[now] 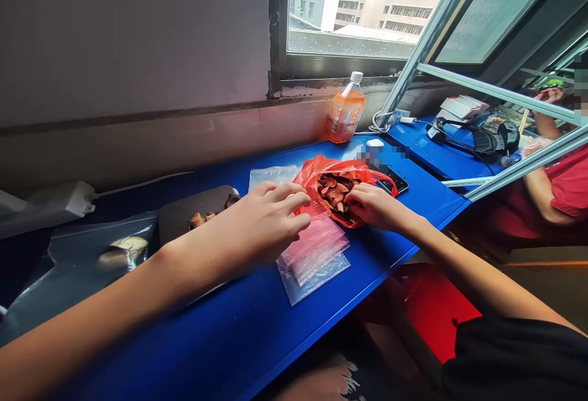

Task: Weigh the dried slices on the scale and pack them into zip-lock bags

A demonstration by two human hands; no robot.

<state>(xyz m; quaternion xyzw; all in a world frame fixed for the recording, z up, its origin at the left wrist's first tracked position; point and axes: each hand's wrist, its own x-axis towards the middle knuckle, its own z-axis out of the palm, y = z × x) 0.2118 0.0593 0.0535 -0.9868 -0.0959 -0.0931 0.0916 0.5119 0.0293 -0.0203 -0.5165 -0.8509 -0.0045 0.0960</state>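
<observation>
A red plastic bag (312, 171) stands with its mouth spread on the blue table, full of reddish-brown dried flat pieces (334, 191). Over its right rim reaches my right hand (374, 204), fingers bent together among the pieces; their tips are partly hidden. My left hand (280, 217) hovers beside the bag's left side, its fingers loosely curled and apart, holding nothing visible. Below the bag lie stacked clear zip bags (316, 260). Behind my left forearm, a dark flat board (184, 208) carries several brown lumps (198, 220), partly covered by the arm.
At left lies a clear zip bag (68, 260) with a pale piece inside. An orange drink bottle (346, 110) stands by the wall, a phone (395, 177) behind the red bag. A metal frame (496, 86) rises at right; headphones (487, 138) and a person in red (567, 183) are beyond.
</observation>
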